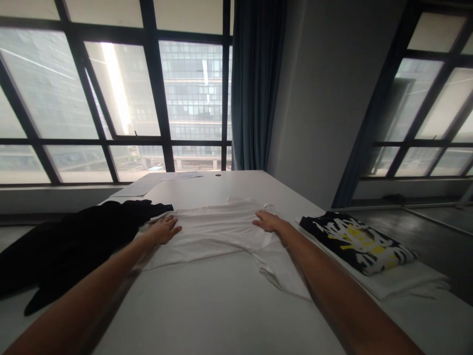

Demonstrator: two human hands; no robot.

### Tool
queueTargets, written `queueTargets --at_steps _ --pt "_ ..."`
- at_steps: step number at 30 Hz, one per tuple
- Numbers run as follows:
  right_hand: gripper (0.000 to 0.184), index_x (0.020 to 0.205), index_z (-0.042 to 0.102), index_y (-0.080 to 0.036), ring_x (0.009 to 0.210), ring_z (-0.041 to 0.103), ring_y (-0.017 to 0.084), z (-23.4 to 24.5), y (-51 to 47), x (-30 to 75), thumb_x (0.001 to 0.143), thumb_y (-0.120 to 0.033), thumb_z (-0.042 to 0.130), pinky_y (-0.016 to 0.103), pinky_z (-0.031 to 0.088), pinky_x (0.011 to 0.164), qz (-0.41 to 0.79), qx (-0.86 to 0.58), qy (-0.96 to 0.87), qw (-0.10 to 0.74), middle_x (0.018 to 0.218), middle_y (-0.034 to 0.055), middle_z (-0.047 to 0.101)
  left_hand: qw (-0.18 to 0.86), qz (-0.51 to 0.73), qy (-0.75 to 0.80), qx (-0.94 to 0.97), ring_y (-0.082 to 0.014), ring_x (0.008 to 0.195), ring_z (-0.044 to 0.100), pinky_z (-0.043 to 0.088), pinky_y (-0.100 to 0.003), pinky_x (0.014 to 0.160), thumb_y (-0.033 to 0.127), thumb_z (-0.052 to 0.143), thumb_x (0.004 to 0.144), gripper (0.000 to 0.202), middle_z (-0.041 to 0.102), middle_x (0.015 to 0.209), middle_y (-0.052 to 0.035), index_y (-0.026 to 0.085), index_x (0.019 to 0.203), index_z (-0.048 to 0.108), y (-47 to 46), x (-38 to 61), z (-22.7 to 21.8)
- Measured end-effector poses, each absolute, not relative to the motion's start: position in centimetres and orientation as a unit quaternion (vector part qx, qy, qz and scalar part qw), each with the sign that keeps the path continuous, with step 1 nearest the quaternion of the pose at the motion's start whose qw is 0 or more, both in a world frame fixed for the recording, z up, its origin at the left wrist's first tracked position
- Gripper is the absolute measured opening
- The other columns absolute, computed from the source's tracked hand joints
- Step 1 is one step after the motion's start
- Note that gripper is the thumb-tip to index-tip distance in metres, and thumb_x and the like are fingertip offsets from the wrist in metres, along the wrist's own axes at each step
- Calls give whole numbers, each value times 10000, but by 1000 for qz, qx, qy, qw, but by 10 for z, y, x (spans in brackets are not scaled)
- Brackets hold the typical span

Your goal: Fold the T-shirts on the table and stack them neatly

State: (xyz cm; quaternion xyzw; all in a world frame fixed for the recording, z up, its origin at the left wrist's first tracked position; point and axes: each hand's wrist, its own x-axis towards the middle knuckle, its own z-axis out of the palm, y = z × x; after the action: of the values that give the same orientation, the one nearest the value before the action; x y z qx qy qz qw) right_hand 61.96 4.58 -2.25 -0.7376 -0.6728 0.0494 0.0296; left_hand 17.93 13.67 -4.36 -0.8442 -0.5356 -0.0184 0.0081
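Note:
A white T-shirt point(218, 229) lies spread on the white table point(207, 305). My left hand point(165, 229) rests flat on the shirt's left side, fingers stretched out. On the shirt's right side my right hand point(268, 221) lies flat too, fingers extended, near the sleeve that trails toward me. Neither hand holds anything.
A heap of black clothing point(74, 241) lies at the left of the table. A folded black garment with a white and yellow print point(356, 241) sits on folded white cloth point(402, 281) at the right. Papers point(155, 182) lie at the far edge by the windows.

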Motion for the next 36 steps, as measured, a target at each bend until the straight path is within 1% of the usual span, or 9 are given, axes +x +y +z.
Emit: queueTargets --at_steps 4,8,13,17,20,24,27,32,36 --pt "420 1330 571 -220 1319 460 286 -17 38 609 988 -415 424 508 249 1106 -72 -761 -642 62 1415 144 543 9 -60 -545 -836 -279 1432 351 295 -430 1137 495 294 964 601 399 1548 -142 168 1431 481 145 188 -36" --pt "361 1107 709 -189 1149 581 265 -4 7 601 979 -381 432 383 361 1017 -93 -709 -692 100 1216 137 668 2 -83 -495 -865 -288 1334 484 342 -421 1112 545 321 949 582 542 1440 -124 196 1336 580 122 185 -23" --pt "220 926 754 -201 890 639 214 13 -40 614 819 -333 615 298 459 810 31 -656 -742 136 966 70 732 -70 -84 -433 -895 -304 1221 573 418 -373 1052 733 509 760 674 605 1370 -86 251 1197 683 80 158 -9" --pt "352 882 762 -197 734 634 201 17 -65 622 628 -441 763 282 473 674 217 -625 -741 113 820 40 723 -82 -82 -459 -881 -280 1013 659 486 -339 915 637 529 760 605 711 1148 -96 214 1156 705 55 139 -9" --pt "406 836 752 -203 727 623 200 9 -74 618 491 -396 843 275 460 646 240 -630 -735 73 822 33 711 -19 -91 -486 -869 -254 954 657 485 -335 858 528 450 842 563 713 1063 -107 186 1236 663 43 134 -14" --pt "226 705 683 -178 679 570 176 4 -76 612 626 -378 754 273 419 627 167 -619 -764 77 723 28 661 63 -98 -494 -861 -290 1045 615 448 -414 920 407 448 848 390 693 1043 -115 204 999 745 32 134 -16" --pt "258 738 637 -166 689 540 167 11 -76 618 742 -424 642 277 413 646 129 -593 -780 153 739 35 636 74 -148 -480 -862 -304 1070 601 433 -451 960 389 454 838 340 682 1088 -113 195 893 728 26 132 -11" --pt "477 875 640 -163 692 525 163 27 -83 640 795 -624 553 285 428 635 155 -582 -719 347 771 35 629 -52 -217 -426 -877 -224 899 648 494 -337 882 527 464 855 401 727 964 -65 200 921 687 13 120 10" --pt "573 949 681 -150 718 573 170 33 -99 661 746 -682 615 286 452 649 252 -564 -697 364 816 50 669 -179 -162 -403 -883 -214 858 649 524 -316 823 578 599 779 424 722 928 -49 197 938 694 -3 108 30"
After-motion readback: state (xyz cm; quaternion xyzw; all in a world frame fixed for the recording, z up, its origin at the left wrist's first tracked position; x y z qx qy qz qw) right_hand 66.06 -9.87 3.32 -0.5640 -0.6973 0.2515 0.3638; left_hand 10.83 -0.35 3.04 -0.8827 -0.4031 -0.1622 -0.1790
